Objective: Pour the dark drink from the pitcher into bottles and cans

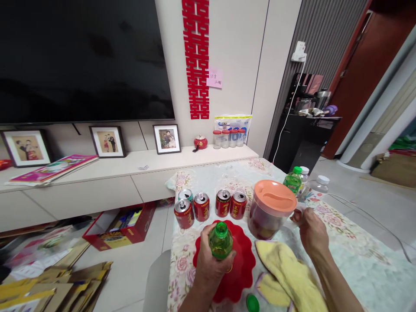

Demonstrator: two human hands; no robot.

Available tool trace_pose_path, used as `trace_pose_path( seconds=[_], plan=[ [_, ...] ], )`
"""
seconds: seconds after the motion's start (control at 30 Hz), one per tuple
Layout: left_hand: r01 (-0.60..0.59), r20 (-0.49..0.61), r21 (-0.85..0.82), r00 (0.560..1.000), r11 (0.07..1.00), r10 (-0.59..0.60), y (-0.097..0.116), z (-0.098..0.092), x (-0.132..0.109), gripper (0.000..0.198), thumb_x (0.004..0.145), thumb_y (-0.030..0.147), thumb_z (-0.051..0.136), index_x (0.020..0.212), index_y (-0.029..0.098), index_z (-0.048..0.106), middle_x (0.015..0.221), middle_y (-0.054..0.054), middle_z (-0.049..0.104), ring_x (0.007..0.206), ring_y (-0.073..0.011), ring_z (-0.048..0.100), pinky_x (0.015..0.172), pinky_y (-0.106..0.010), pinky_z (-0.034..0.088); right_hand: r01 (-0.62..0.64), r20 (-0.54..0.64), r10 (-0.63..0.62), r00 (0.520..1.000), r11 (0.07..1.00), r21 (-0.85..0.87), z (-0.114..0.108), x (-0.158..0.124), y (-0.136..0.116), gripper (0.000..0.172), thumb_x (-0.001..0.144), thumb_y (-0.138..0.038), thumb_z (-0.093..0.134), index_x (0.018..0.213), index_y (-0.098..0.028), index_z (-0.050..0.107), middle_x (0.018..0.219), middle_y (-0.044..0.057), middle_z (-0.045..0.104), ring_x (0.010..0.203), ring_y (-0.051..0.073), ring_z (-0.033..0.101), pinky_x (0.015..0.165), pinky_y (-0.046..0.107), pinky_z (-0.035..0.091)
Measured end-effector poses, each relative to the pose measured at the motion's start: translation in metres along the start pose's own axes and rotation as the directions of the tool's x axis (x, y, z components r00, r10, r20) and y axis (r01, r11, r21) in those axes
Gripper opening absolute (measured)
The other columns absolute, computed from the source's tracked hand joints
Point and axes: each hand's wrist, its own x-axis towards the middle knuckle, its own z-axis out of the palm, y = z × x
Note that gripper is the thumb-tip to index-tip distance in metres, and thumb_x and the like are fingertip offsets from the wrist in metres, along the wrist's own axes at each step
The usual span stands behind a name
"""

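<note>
My left hand [209,260] is wrapped round an uncapped green plastic bottle [221,245], holding it over a red scalloped tray [242,260]. My right hand [312,227] has its fingers closed at the clear handle of a pitcher [264,221]. The pitcher stands upright with an orange lid [275,195] on it, and something dark shows through its see-through wall. Near the tray's front edge lies a green bottle cap [252,303]. A yellow cloth [289,268] is crumpled below the pitcher, between the tray and my right forearm.
Several opened drink cans, among them a red one [201,207], stand behind the tray. To the pitcher's right are a capped green bottle [293,180] and clear bottles with white caps [320,185]. A floral tablecloth [183,262] covers the table. A low white cabinet [143,167] runs behind.
</note>
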Motion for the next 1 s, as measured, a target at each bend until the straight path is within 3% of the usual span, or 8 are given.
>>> trace_pose_path(
  seconds=[0.23, 0.4, 0.77, 1.0],
  plan=[
    [0.027, -0.031, 0.005, 0.999, 1.000, -0.027, 0.005, 0.002, 0.001, 0.068, 0.060, 0.033, 0.082, 0.121, 0.021, 0.054, 0.110, -0.009, 0.075, 0.101, -0.0315, 0.076, 0.092, -0.046, 0.063, 0.034, -0.039, -0.033, 0.999, 0.999, 0.022, 0.005, 0.003, 0.010, 0.065, 0.069, -0.083, 0.078, 0.063, -0.026, 0.048, 0.055, -0.005, 0.052, 0.053, 0.013, 0.047, 0.053, 0.031, 0.044],
    [0.021, -0.051, -0.004, 0.998, 1.000, -0.022, 0.002, 0.004, 0.001, 0.067, 0.059, 0.035, 0.080, 0.120, 0.022, 0.054, 0.104, -0.007, 0.074, 0.087, -0.0287, 0.075, 0.086, -0.047, 0.064, 0.055, -0.055, -0.053, 0.997, 0.998, 0.033, 0.004, 0.003, 0.017, 0.065, 0.072, -0.084, 0.076, 0.063, -0.025, 0.049, 0.054, -0.006, 0.051, 0.052, 0.012, 0.046, 0.054, 0.031, 0.044],
    [0.011, -0.037, -0.022, 0.999, 1.000, -0.011, -0.032, 0.006, 0.000, 0.075, 0.064, 0.039, 0.083, 0.131, 0.022, 0.052, 0.108, -0.006, 0.073, 0.091, -0.0271, 0.073, 0.090, -0.044, 0.061, 0.075, -0.055, -0.074, 0.996, 0.997, 0.015, -0.001, 0.003, 0.027, 0.062, 0.081, -0.082, 0.072, 0.068, -0.022, 0.060, 0.053, -0.005, 0.052, 0.051, 0.013, 0.047, 0.053, 0.031, 0.041],
    [0.002, -0.034, -0.036, 0.999, 0.999, -0.003, -0.025, 0.005, 0.000, 0.072, 0.064, 0.037, 0.083, 0.129, 0.022, 0.055, 0.103, -0.003, 0.073, 0.087, -0.0252, 0.072, 0.085, -0.040, 0.062, 0.092, -0.053, -0.092, 0.994, 0.996, -0.011, -0.002, 0.003, 0.029, 0.062, 0.083, -0.082, 0.069, 0.068, -0.022, 0.059, 0.054, -0.005, 0.050, 0.051, 0.013, 0.048, 0.053, 0.032, 0.043]
  ],
)
